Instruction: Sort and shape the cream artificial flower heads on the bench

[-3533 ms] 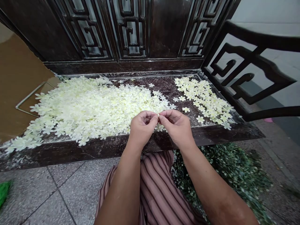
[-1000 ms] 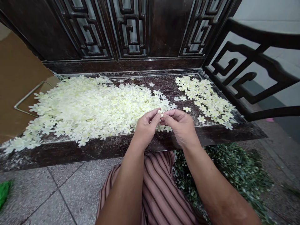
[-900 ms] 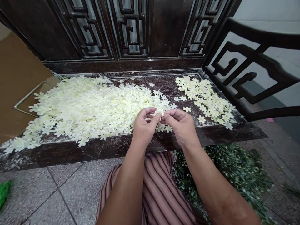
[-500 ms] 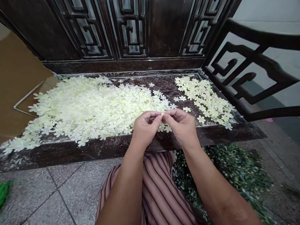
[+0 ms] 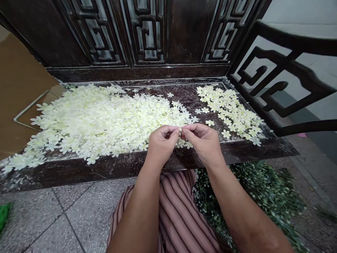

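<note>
Fingertips to fingertips, my left hand (image 5: 162, 142) and my right hand (image 5: 204, 142) meet over the front edge of a dark wooden bench (image 5: 126, 168). Both are closed in a pinch on a tiny pale flower piece (image 5: 180, 130), mostly hidden by the thumbs and forefingers. Behind and to the left of the hands spreads a big heap of white five-petalled flowers (image 5: 105, 119). On the right of the bench lies a smaller, looser group of yellowish-white flowers (image 5: 231, 112). A few single flowers lie between the two groups.
A brown cardboard piece (image 5: 21, 88) with a metal wire handle (image 5: 28, 108) stands at the left. The carved backrest (image 5: 186, 35) and armrest (image 5: 295, 70) bound the bench. Green foliage (image 5: 263, 189) is heaped on the floor below right; a green item (image 5: 4, 216) lies far left.
Both hands have shifted very slightly left, and the thumbs have parted a little, so more of the small pale piece shows between the fingertips. The flower groups look the same.
</note>
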Motion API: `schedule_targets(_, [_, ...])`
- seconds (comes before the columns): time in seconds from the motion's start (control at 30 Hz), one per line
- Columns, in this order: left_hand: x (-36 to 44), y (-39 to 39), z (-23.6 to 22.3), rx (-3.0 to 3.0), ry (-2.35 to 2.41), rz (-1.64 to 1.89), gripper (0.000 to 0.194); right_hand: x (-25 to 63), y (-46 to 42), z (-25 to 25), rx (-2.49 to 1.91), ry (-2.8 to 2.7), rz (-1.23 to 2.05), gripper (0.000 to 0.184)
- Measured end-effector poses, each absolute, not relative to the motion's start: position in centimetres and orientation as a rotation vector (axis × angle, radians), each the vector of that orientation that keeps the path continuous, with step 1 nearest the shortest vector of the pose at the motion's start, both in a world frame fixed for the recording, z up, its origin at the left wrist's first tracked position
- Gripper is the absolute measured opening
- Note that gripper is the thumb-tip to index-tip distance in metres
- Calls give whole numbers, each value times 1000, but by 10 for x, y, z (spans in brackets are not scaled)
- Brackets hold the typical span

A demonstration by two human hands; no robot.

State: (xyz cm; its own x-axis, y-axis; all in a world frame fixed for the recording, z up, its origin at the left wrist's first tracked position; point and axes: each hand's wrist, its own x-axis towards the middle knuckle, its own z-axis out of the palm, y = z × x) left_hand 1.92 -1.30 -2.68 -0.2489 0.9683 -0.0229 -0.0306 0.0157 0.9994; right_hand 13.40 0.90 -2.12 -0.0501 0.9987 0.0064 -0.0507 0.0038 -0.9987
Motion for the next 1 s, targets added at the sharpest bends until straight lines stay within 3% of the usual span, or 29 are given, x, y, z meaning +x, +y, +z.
schedule_targets(1.0, [14,-14,-28,1144,1301,1385,13,137,7,-21,-1169,-1329,1214,13])
